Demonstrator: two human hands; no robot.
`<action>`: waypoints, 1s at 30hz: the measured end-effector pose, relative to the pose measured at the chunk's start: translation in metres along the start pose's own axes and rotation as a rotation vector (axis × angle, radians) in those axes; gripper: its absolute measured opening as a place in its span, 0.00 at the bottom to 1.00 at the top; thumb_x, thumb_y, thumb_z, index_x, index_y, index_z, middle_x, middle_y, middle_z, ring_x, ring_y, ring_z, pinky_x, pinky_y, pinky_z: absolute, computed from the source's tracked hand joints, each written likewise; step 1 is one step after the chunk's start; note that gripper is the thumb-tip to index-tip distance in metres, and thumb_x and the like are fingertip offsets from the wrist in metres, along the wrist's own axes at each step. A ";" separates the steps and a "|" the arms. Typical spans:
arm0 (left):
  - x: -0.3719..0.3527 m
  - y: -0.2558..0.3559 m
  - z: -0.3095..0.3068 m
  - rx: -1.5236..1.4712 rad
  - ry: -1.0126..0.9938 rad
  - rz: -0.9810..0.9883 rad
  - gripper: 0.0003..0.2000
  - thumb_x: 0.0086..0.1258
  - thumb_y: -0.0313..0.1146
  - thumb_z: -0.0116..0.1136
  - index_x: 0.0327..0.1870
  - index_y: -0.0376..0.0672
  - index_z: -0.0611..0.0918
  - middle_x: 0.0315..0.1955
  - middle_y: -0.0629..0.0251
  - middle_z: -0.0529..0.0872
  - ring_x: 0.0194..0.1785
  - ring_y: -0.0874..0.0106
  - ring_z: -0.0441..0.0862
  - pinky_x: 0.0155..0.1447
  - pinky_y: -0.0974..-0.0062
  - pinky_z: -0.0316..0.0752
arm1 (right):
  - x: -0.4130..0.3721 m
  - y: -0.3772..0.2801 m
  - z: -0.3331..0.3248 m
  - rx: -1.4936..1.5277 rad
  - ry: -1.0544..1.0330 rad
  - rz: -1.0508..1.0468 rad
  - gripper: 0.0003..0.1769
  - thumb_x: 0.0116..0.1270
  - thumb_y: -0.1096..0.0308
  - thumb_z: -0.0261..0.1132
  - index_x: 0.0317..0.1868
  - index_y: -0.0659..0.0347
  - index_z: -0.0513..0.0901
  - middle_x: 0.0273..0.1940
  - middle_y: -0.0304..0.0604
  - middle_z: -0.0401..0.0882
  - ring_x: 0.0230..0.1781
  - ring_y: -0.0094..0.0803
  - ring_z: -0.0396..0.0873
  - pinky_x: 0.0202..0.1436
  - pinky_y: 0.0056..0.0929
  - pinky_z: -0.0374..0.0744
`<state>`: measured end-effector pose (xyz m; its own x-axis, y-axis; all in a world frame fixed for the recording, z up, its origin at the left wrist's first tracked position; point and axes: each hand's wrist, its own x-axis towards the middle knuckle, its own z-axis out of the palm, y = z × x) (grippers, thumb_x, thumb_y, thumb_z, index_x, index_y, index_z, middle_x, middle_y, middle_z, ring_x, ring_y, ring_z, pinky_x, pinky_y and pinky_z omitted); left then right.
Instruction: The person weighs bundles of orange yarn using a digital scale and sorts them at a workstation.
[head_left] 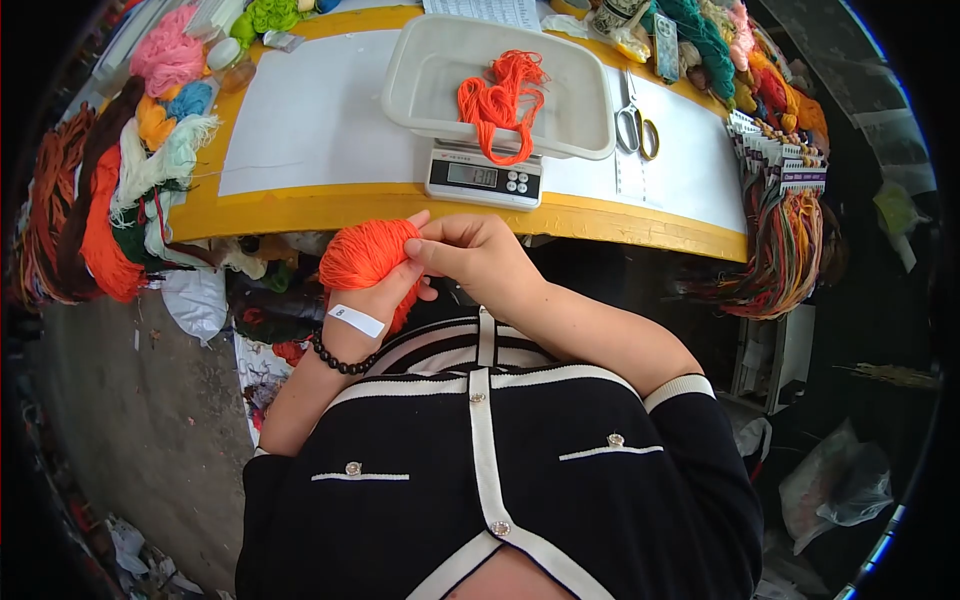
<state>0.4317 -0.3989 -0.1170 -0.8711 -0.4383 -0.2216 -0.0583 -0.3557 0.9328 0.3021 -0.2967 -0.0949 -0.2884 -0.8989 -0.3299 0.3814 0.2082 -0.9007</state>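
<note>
An orange-red bundle of yarn (365,252) is held in front of the table's yellow edge by my left hand (385,297), its fingers wrapped round the underside. A white label and a black bead bracelet are on that wrist. The thumb and index finger of my right hand (480,257) pinch at the bundle's right side, by my left fingertips. Behind my hands, a white plastic tray (420,75) sits on a digital scale (487,178), with a loose orange-red skein (500,103) in it, partly hanging over the front rim.
Scissors (629,122) lie right of the tray on white paper (680,150). Yarn skeins hang over the table's left end (110,220), and carded multicoloured threads (780,230) over the right. A phone (665,45) and more yarn stand along the back.
</note>
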 end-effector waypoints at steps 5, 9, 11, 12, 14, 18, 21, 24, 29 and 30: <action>-0.001 -0.007 -0.002 -0.143 0.046 0.022 0.19 0.70 0.29 0.53 0.61 0.35 0.72 0.47 0.64 0.81 0.36 0.78 0.79 0.37 0.81 0.77 | 0.000 0.007 -0.001 0.126 0.015 -0.060 0.09 0.69 0.72 0.59 0.42 0.69 0.81 0.36 0.40 0.81 0.36 0.21 0.77 0.44 0.21 0.76; -0.002 0.000 0.000 -0.234 0.109 -0.025 0.16 0.69 0.32 0.55 0.56 0.35 0.76 0.44 0.66 0.82 0.36 0.78 0.80 0.36 0.80 0.77 | -0.002 0.009 0.001 0.143 0.032 -0.141 0.08 0.69 0.73 0.58 0.42 0.69 0.80 0.36 0.40 0.81 0.35 0.22 0.78 0.44 0.21 0.77; -0.001 0.003 0.005 -0.078 0.172 -0.028 0.15 0.70 0.34 0.54 0.54 0.36 0.77 0.39 0.64 0.83 0.34 0.78 0.79 0.37 0.82 0.75 | -0.003 0.008 0.003 0.129 0.040 -0.152 0.08 0.69 0.73 0.58 0.42 0.69 0.80 0.35 0.40 0.81 0.35 0.23 0.78 0.44 0.21 0.76; -0.001 0.002 0.006 -0.077 0.174 -0.026 0.15 0.70 0.34 0.54 0.54 0.36 0.77 0.39 0.64 0.83 0.34 0.78 0.79 0.37 0.82 0.75 | -0.003 0.007 0.003 0.115 0.049 -0.167 0.08 0.69 0.73 0.58 0.42 0.69 0.80 0.35 0.40 0.81 0.34 0.23 0.78 0.44 0.22 0.76; 0.000 -0.003 0.006 -0.070 0.210 0.059 0.12 0.71 0.34 0.54 0.49 0.36 0.79 0.37 0.64 0.83 0.35 0.77 0.78 0.39 0.81 0.74 | -0.002 0.009 0.003 0.097 0.053 -0.162 0.07 0.69 0.73 0.58 0.42 0.69 0.80 0.36 0.40 0.81 0.35 0.23 0.78 0.44 0.21 0.76; 0.003 -0.013 0.005 -0.043 0.250 0.174 0.11 0.71 0.34 0.54 0.46 0.36 0.80 0.37 0.63 0.83 0.36 0.75 0.79 0.42 0.80 0.74 | 0.002 0.014 0.004 0.248 0.090 -0.181 0.06 0.68 0.73 0.60 0.40 0.67 0.80 0.36 0.41 0.81 0.37 0.26 0.79 0.45 0.22 0.76; 0.003 -0.014 0.004 -0.314 0.245 0.176 0.12 0.73 0.35 0.50 0.44 0.34 0.80 0.40 0.60 0.83 0.43 0.71 0.80 0.55 0.71 0.73 | 0.010 0.014 -0.002 0.413 0.020 -0.140 0.06 0.68 0.71 0.58 0.40 0.65 0.79 0.36 0.41 0.81 0.40 0.29 0.79 0.49 0.26 0.76; -0.005 0.011 -0.009 -0.597 0.021 0.103 0.09 0.70 0.32 0.52 0.43 0.36 0.78 0.36 0.60 0.83 0.41 0.68 0.79 0.65 0.65 0.66 | 0.012 -0.010 -0.010 0.689 -0.067 -0.088 0.06 0.70 0.69 0.56 0.40 0.62 0.77 0.35 0.41 0.80 0.41 0.32 0.80 0.54 0.30 0.74; -0.036 0.004 -0.150 -1.356 -0.234 0.222 0.08 0.73 0.33 0.48 0.32 0.42 0.75 0.17 0.78 0.71 0.24 0.82 0.70 0.50 0.78 0.71 | -0.063 -0.118 -0.034 -0.214 -0.093 -0.042 0.10 0.65 0.64 0.61 0.34 0.64 0.77 0.26 0.38 0.75 0.21 0.22 0.73 0.31 0.20 0.78; -0.050 -0.002 -0.178 -1.333 -0.115 0.274 0.09 0.73 0.33 0.47 0.29 0.44 0.73 0.16 0.80 0.69 0.22 0.83 0.68 0.47 0.81 0.70 | -0.081 -0.146 -0.037 -0.438 -0.053 -0.190 0.11 0.63 0.64 0.62 0.36 0.66 0.80 0.27 0.39 0.76 0.20 0.22 0.71 0.27 0.20 0.76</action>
<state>0.5623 -0.5226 -0.1586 -0.8174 -0.5759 0.0102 0.5748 -0.8167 -0.0512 0.2376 -0.2397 0.0531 -0.2673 -0.9529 -0.1431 -0.0827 0.1707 -0.9818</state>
